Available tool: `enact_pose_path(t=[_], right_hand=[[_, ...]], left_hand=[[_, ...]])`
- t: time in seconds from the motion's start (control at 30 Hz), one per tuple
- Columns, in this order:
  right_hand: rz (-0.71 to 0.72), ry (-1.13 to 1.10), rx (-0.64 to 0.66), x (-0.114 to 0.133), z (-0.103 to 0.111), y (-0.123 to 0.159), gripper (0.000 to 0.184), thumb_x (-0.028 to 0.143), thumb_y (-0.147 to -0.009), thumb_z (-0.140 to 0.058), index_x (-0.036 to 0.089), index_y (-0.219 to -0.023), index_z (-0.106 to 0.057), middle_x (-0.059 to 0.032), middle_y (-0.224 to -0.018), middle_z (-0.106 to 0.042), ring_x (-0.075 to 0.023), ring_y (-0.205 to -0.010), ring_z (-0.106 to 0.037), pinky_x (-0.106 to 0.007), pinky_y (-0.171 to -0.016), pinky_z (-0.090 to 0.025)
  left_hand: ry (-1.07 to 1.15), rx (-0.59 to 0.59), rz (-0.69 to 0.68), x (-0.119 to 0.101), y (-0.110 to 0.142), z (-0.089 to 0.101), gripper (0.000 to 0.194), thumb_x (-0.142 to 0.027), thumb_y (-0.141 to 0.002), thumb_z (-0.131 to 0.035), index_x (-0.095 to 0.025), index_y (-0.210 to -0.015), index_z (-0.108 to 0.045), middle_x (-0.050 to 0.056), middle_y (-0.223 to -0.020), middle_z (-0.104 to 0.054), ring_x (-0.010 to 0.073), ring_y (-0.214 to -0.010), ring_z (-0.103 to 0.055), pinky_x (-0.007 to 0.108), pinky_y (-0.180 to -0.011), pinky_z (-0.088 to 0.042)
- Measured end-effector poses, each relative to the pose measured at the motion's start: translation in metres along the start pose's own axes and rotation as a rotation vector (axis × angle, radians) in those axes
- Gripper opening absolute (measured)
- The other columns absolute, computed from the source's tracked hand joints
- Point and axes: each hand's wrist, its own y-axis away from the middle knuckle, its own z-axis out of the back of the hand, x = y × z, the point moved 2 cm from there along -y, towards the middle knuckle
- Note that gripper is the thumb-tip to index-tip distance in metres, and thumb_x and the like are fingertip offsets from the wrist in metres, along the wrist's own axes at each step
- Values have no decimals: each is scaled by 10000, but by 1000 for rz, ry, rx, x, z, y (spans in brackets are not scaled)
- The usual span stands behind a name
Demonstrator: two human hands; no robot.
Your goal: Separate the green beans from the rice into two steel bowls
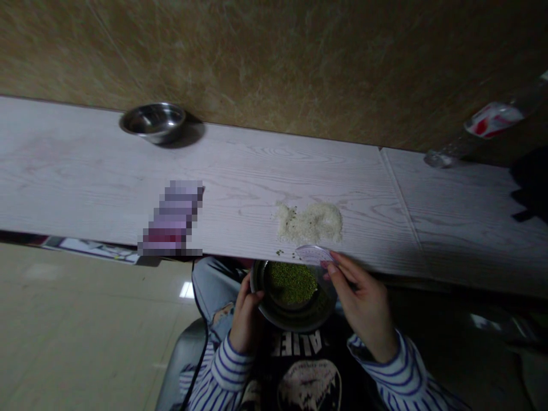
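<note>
My left hand grips the left rim of a metal bowl, held just below the table's front edge. Green mung beans cover the bottom of the bowl. Between the thumb and fingers of my right hand is a clear plastic protractor with a curved edge and faint markings. It sits at the table edge, above the bowl's right side. Just beyond it, a flat patch of white rice lies on the table, with a few dark beans on its left part. Several loose green beans lie near the edge.
A second metal bowl stands at the back left by the wall. A blurred-out purple object lies near the front edge. At the right, a clear plastic bottle leans near the wall, with a dark item beside it. A seam crosses the pale wooden tabletop.
</note>
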Motion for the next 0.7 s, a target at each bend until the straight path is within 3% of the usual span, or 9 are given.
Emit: enact_pose_path(t=[0.4,0.7], right_hand=[[16,-28,120,4,-19,-14,277,325,-951,-632,200,-1144,-787,-103,-983,-839,-248,-820,-814,-407,-839,-671],[37,-36,339,11,-32,-29,315,308,-958,-594,176,-1163,-794,-109,-969,-838,-222,-777,-799,-357,-734,-661]], left_hand=[[20,-25,-23,-6,-3,9,501,-322,-718,-725,-245,-1213,-720,76,-1284,-721,366,-1337,-558,499,-1136,-411],[-21,-57,-46,-14,-6,24,508,-340,-698,-726,-228,-1194,-722,83,-1221,-740,377,-1318,-561,505,-1129,-403]])
